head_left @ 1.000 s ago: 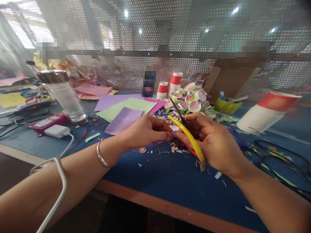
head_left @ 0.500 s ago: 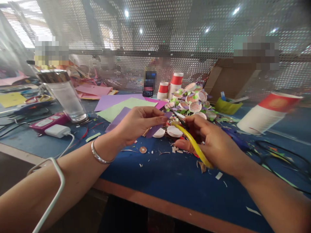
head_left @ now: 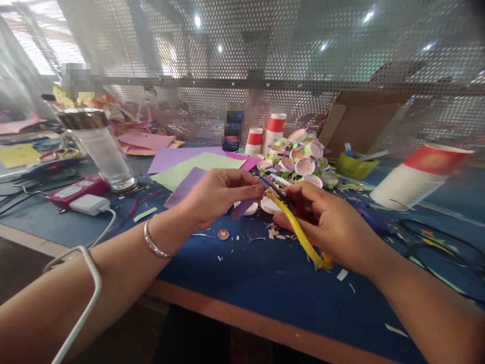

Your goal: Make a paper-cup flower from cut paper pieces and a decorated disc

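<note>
Now the hands, clamped on purple paper and scissors, sit closer together.

My two forearms slant inward from the lower corners. My left hand pinches, thumb up against bent fingers; my right hand, near it, is curled, thumb pointing left.

Bottle left of scissors
</note>
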The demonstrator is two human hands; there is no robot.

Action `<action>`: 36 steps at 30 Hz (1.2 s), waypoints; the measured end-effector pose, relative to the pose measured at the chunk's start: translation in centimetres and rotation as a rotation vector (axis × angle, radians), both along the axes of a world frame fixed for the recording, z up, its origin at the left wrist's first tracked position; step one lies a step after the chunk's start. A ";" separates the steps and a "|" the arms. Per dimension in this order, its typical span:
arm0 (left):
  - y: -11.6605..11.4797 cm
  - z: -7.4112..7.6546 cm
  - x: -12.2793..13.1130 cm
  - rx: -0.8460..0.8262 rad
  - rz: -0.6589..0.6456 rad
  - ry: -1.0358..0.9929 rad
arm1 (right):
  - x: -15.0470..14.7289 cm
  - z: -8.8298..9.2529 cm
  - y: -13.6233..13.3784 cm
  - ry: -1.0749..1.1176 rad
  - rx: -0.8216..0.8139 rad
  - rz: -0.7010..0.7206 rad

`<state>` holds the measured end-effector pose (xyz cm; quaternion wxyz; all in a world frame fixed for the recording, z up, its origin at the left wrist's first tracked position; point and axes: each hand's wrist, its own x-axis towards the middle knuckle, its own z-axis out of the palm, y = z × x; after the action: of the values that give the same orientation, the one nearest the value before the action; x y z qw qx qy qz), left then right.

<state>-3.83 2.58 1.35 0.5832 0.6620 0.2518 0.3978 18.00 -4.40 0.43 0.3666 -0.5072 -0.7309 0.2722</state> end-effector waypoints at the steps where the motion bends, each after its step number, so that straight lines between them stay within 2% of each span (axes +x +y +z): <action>1: 0.0 0.0 0.0 0.003 -0.001 0.002 | 0.0 0.0 0.0 0.012 -0.002 -0.002; 36: 0.0 -0.1 -0.1 -0.003 -0.009 0.036 | 0.3 0.0 0.0 0.036 -0.033 0.007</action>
<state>-3.89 2.58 1.26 0.5815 0.6692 0.2598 0.3827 18.34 -4.44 0.39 0.3704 -0.5057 -0.7213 0.2947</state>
